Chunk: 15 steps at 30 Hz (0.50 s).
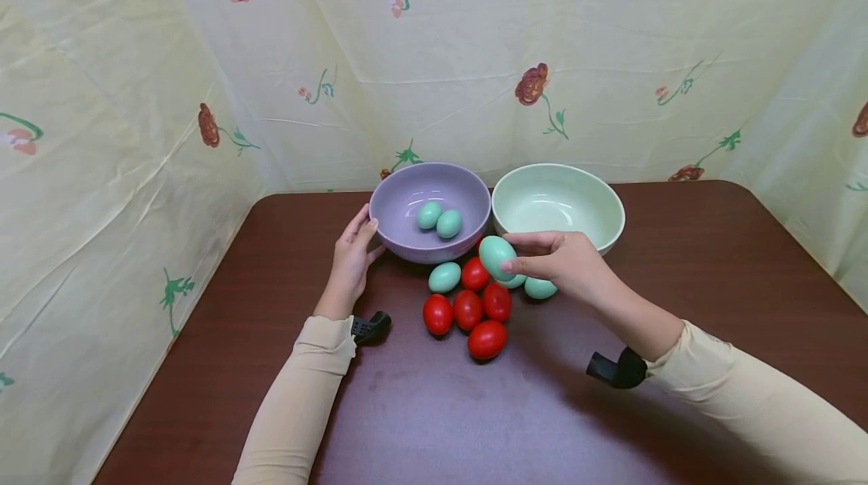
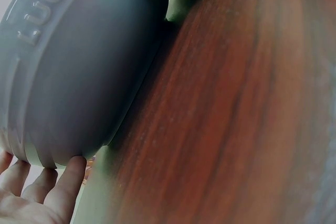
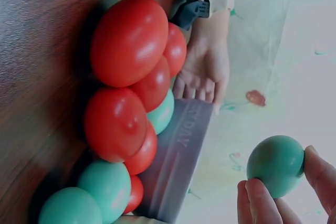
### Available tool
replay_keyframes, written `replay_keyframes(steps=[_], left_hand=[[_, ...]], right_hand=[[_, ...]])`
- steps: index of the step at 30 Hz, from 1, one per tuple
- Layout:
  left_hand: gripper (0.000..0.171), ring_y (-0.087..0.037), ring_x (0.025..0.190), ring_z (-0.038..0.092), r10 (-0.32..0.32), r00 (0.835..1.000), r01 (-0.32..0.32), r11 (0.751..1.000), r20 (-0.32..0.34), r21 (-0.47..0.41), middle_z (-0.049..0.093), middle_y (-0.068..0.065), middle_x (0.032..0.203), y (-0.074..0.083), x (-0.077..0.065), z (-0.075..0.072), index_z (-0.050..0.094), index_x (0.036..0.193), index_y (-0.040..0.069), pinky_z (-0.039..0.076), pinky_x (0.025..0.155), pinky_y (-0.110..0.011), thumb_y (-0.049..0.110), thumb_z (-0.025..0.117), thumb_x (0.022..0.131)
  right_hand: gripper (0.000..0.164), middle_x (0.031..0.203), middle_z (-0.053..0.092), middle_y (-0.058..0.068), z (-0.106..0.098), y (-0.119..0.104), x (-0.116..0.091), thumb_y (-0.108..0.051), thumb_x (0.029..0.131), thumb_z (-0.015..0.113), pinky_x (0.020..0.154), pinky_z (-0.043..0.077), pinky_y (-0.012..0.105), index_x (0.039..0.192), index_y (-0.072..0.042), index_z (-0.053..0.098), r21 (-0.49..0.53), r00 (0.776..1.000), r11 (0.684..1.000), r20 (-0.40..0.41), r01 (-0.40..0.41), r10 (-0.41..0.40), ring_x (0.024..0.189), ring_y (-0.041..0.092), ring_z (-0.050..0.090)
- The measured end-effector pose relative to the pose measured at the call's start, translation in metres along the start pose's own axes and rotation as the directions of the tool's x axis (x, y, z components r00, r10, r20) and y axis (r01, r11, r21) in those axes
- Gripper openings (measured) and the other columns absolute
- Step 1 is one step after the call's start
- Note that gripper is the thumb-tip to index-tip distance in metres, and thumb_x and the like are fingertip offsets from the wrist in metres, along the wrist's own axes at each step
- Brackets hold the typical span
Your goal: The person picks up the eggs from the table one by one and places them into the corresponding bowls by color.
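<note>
In the head view my right hand [image 1: 570,263] pinches a mint-green egg [image 1: 497,257] between thumb and fingers, above the loose eggs near the pale green bowl. The same held egg [image 3: 275,165] shows in the right wrist view. My left hand [image 1: 350,259] rests on the left side of the purple bowl [image 1: 430,253], thumb close to the rim. Its fingertips [image 2: 77,163] touch the bowl's outer wall in the left wrist view. Two mint-green eggs [image 1: 449,224] lie inside the purple bowl. The pale green bowl [image 1: 590,191] stands right beside it; no egg shows inside.
On the brown table [image 1: 400,410], in front of the bowls, lie several red eggs [image 1: 487,340] and several mint-green eggs [image 1: 444,278]. Part of the group is hidden behind my right hand. A flowered curtain [image 1: 434,56] hangs behind the table's far edge.
</note>
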<state>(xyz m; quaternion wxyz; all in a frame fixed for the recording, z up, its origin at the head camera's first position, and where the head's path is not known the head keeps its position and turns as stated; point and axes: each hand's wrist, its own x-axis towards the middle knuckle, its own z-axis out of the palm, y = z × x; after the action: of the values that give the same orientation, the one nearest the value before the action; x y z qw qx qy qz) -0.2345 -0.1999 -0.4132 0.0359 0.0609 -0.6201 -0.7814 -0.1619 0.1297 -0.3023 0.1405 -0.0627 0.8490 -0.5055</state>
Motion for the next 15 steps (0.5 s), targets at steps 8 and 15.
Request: replay_keyframes(steps=[8, 15], left_hand=[[0.055, -0.018, 0.146, 0.039, 0.008, 1.000, -0.008, 1.000, 0.017, 0.011, 0.031, -0.002, 0.163, 0.000, 0.000, -0.001, 0.034, 0.156, 0.018, 0.041, 0.114, -0.050, 0.025, 0.052, 0.104], [0.055, -0.018, 0.146, 0.039, 0.004, 1.000, -0.004, 1.000, 0.015, 0.010, 0.032, -0.001, 0.163, -0.001, 0.001, -0.001, 0.035, 0.156, 0.019, 0.041, 0.114, -0.050, 0.026, 0.053, 0.104]], right_hand=[[0.050, 0.117, 0.074, -0.002, 0.005, -0.005, 0.009, -0.036, 0.083, 0.080, 0.097, 0.048, 0.026, 0.130, -0.021, 0.068, 0.076, 1.000, 0.997, 0.005, 0.009, -0.010, 0.116, 0.015, 0.064], [0.048, 0.099, 0.077, -0.011, 0.010, -0.010, 0.020, -0.026, 0.085, 0.079, 0.089, 0.056, 0.024, 0.130, -0.013, 0.068, 0.195, 1.000, 0.981, 0.019, 0.008, -0.012, 0.095, 0.006, 0.071]])
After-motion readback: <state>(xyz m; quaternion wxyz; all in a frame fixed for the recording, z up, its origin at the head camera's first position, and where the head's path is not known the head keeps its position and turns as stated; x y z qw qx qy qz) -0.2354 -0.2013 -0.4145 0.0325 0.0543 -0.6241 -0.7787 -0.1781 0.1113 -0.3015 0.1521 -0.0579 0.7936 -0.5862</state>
